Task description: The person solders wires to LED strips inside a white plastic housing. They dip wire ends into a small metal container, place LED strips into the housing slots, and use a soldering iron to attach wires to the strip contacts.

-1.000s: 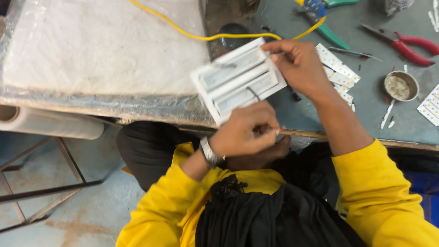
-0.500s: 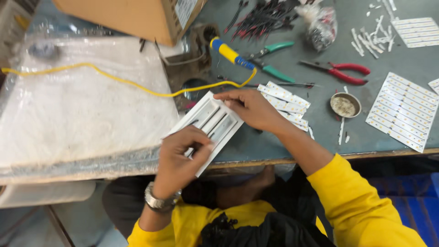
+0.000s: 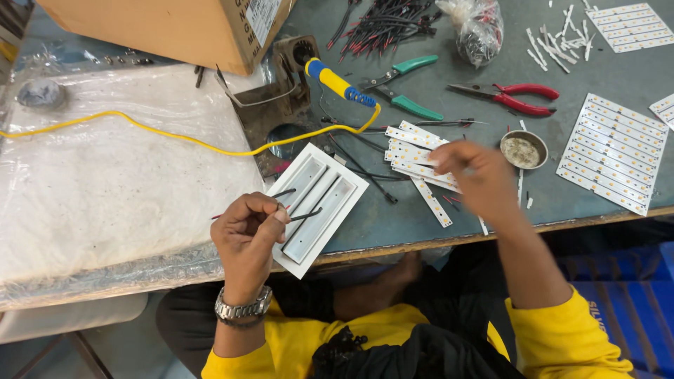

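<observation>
The left hand (image 3: 247, 231) pinches thin wires (image 3: 298, 203) over the white tray (image 3: 317, 205), which runs diagonally; the right hand (image 3: 472, 175) hovers loosely open over the LED strips (image 3: 414, 160).

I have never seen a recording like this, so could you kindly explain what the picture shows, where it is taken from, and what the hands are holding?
The view comes from a camera worn on a person's head, looking down at their own two bare hands over a grey workbench. The left hand, with a metal wristwatch, pinches thin wires at a white rectangular housing lying at the bench edge. The right hand, blurred, is over a pile of narrow white light strips; whether it grips one is unclear. Around them lie a yellow-handled soldering iron, green-handled pliers, red-handled pliers, a small round tin, a strip panel and a cardboard box.
</observation>
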`<action>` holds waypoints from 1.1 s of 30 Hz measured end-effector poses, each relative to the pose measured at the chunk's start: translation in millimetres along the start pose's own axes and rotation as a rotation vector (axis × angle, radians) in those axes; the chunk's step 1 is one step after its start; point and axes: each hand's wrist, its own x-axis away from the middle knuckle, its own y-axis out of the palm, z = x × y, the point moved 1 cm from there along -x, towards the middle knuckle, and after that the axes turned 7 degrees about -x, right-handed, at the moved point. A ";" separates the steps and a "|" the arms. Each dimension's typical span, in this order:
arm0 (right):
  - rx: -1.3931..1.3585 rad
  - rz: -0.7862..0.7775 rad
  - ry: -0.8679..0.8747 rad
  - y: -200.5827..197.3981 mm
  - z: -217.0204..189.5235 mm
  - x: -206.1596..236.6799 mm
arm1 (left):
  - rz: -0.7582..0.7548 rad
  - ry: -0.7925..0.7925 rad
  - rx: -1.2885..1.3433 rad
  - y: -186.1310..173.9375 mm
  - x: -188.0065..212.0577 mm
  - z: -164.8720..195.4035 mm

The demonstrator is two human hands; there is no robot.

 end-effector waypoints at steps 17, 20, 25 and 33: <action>0.500 0.022 -0.259 73.6 -39.1 37.7 | 0.023 -0.003 -0.041 5.3 10.5 4.1; 0.487 0.038 -0.195 60.4 -37.9 54.6 | 0.018 0.005 -0.008 6.1 10.5 3.1; 0.561 0.085 -0.180 39.5 -37.3 70.7 | 0.026 -0.002 0.000 8.9 12.9 4.5; 0.582 0.069 -0.146 28.9 -37.5 70.5 | 0.033 -0.012 0.021 12.7 17.7 3.4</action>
